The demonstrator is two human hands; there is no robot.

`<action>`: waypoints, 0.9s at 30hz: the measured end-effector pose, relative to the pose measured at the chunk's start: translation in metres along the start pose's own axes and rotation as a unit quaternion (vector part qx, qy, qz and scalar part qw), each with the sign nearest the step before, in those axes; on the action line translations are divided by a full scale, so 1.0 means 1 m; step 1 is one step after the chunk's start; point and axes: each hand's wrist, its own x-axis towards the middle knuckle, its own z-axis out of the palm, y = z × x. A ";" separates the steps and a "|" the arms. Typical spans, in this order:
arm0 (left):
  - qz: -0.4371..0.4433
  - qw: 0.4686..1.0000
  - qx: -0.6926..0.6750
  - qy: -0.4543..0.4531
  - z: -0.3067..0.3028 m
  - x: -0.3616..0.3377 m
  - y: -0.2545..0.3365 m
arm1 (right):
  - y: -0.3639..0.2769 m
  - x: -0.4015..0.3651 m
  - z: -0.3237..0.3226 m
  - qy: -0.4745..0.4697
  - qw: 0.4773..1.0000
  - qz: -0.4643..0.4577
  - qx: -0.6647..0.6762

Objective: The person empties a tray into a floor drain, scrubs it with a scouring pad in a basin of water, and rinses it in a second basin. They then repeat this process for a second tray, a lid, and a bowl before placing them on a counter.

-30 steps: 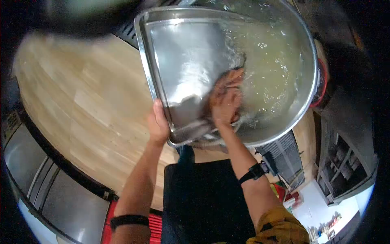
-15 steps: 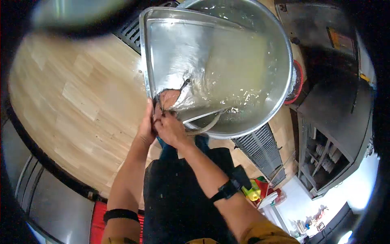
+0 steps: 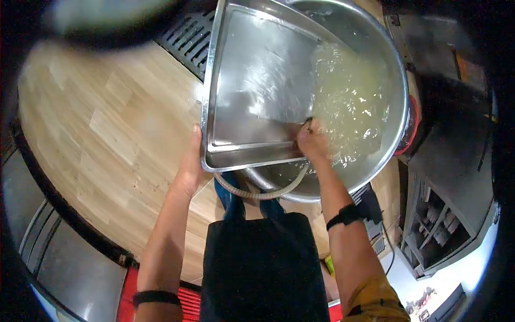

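A deep rectangular steel tray leans into a large round metal tub, its right part under cloudy, yellowish water. My left hand holds the tray's near left corner, thumb up along the outer wall and the other fingers mostly hidden. Inside the tray, by the near wall at the waterline, my right hand is closed with its fingers bent. Something small and dark shows at its fingertips; I cannot make out what it is. A ribbed grey hose loops below the tray's near edge into the tub.
Slotted floor grates lie behind the tray and to the right of the tub. A red-rimmed basin stands beyond the tub. Dark shelving is at the right, a metal cabinet at the lower left. Wood-look flooring spreads left.
My right hand has moved right, from the near left corner to the waterline. My left hand stays at the corner. The tray's near wall now shows above the tub rim, and more hose is visible.
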 end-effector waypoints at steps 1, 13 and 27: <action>0.011 0.999 -0.037 0.001 0.006 -0.002 0.004 | -0.018 -0.002 0.000 0.018 0.992 0.005 0.126; 0.312 0.883 0.321 0.142 -0.003 0.048 -0.027 | -0.301 -0.118 -0.068 0.145 0.874 -0.215 0.410; 0.215 0.955 0.023 0.202 0.005 0.038 -0.037 | -0.373 0.110 -0.130 0.380 0.759 -0.188 0.495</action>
